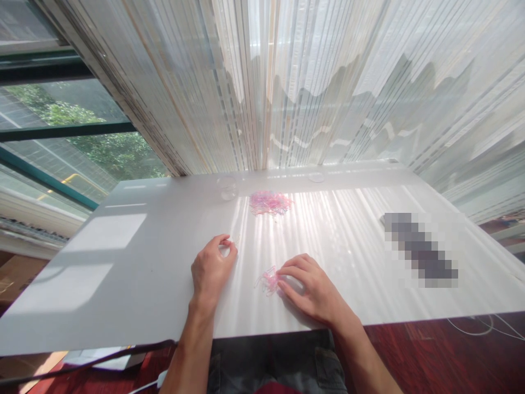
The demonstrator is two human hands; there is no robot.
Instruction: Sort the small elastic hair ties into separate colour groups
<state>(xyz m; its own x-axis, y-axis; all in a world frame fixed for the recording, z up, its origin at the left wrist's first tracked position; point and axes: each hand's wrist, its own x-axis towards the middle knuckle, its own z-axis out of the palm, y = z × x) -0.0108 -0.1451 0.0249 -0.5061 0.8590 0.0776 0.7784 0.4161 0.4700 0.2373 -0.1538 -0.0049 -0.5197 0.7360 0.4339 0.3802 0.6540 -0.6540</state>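
Observation:
My left hand (213, 266) hovers over or rests on the table left of centre, its thumb and index finger pinched together. A small pale bit shows faintly at those fingertips, too small to name. My right hand (308, 285) is at a small pile of thin pink and pale looped strands (269, 281); its fingertips touch the pile's right edge, with thumb and index finger apart. Farther back lies a larger heap of the same pink, lilac and pale strands (270, 203).
A clear round container (228, 189) stands behind the heap to the left, and a clear disc, perhaps its lid (316, 177), lies to the right. A blurred-out dark object (420, 249) is on the right of the white table (164, 295). Sheer curtains (287, 109) hang behind.

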